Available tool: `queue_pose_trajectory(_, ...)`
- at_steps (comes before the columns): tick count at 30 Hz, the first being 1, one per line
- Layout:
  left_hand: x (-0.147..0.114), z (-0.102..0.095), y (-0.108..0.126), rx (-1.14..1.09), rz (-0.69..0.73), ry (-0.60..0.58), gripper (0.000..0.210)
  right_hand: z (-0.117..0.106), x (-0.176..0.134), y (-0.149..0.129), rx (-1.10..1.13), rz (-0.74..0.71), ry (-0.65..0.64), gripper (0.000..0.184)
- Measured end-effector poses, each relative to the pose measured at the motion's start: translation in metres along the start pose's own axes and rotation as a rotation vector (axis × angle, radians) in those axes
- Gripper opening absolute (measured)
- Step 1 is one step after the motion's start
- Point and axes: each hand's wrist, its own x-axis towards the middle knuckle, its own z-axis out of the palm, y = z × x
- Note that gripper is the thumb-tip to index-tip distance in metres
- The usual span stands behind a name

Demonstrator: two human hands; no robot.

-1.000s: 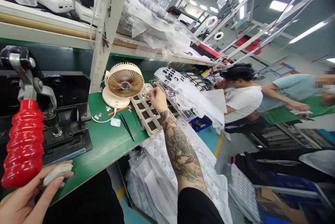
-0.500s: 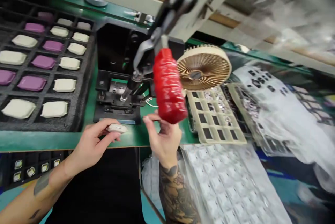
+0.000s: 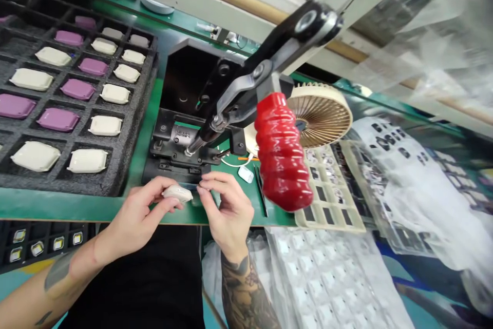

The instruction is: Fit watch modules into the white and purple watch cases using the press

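A cream plastic casing (image 3: 177,193), small with clipped corners, is pinched between the thumb and fingers of my left hand (image 3: 144,211), just above the bench's front edge. My right hand (image 3: 229,208) is close by on the right, its thumb and index fingertip brought together near the casing. Whatever lies in that pinch is too small to make out. Behind both hands stands a black clamping fixture (image 3: 181,139) on the bench. Its lever ends in a red ribbed handle (image 3: 283,154), which hangs to the right of my right hand.
To the left, a black foam tray (image 3: 127,165) holds cream and purple casings. A round fan (image 3: 321,116) stands behind a compartment box (image 3: 327,221) of small parts. Tweezers (image 3: 261,193) and a small clear piece (image 3: 245,174) lie on the green bench. Bagged white parts (image 3: 323,277) are at front right.
My right hand has come left, out from behind the red handle, to beside the casing. The casing has turned slightly in my left hand. The camera's view has shifted.
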Motion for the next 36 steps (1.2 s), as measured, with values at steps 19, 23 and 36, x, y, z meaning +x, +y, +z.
queue_pose_trajectory(19,0.002,-0.003,0.005,0.137,0.053,-0.032,0.011,0.015,-0.008,-0.005,0.069,-0.18,-0.035,0.025)
queue_pose_trajectory(23,0.005,-0.005,0.005,-0.018,-0.023,0.017,0.022,0.024,-0.015,-0.007,-0.056,-0.209,-0.13,0.053)
queue_pose_trajectory(36,0.003,-0.002,0.0,-0.204,0.009,0.09,0.023,0.049,-0.033,-0.013,0.202,-0.001,0.081,0.042)
